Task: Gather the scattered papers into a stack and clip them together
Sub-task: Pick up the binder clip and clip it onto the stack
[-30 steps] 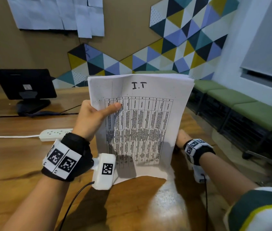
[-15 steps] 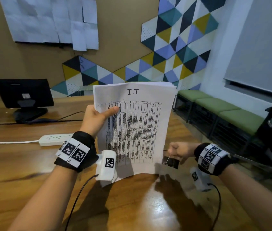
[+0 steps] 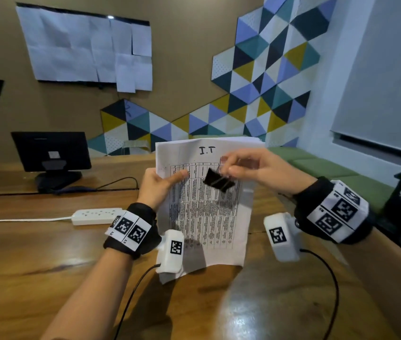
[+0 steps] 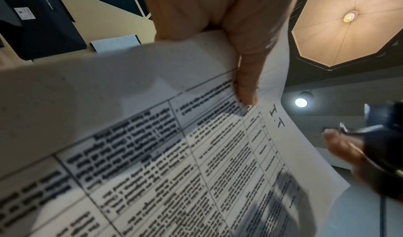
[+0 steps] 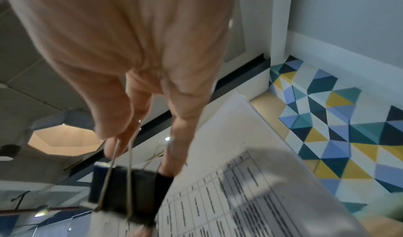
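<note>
Left hand (image 3: 158, 186) grips the paper stack (image 3: 204, 217) upright above the glossy wood counter (image 3: 47, 253), thumb pressed on the front sheet. Right hand (image 3: 255, 171) pinches the wire handles of a black binder clip (image 3: 219, 182) in front of the printed table. Best squeeze wide and seat it squarely over the top edge. Thin matte sheets, rigid metal clip.

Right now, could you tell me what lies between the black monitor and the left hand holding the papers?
In the head view, a white power strip lies on the wooden table between the monitor and the left hand.
</note>
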A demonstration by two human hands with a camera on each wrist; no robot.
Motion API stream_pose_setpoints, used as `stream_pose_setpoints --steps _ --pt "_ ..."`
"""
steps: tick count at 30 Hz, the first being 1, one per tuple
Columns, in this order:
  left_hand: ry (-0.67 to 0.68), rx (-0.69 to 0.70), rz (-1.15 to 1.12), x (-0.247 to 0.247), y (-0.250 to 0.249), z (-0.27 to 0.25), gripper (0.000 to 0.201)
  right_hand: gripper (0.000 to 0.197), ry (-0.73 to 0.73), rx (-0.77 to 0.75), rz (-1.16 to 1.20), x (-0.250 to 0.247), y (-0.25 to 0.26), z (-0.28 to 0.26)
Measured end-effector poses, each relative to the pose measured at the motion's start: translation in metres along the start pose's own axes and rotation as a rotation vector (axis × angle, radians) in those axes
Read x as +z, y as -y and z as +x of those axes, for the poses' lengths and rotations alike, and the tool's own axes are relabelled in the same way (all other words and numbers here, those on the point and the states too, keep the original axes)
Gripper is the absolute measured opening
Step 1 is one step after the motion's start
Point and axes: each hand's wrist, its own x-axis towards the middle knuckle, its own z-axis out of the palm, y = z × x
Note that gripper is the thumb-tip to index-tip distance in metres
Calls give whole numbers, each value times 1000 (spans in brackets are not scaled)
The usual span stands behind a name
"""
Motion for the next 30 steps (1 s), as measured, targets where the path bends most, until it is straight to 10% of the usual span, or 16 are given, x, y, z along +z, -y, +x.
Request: stream_pose_setpoints --steps 7,17,30 --pt "50 6 28 -3 1 -2 13 78 -386 -145 130 8 8 17" --pt "51 -1 13 -3 2 -5 13 45 -434 -385 -536 12 7 27" --pt "43 55 91 -1 1 -14 14 16 -346 -370 -733 -3 30 42"
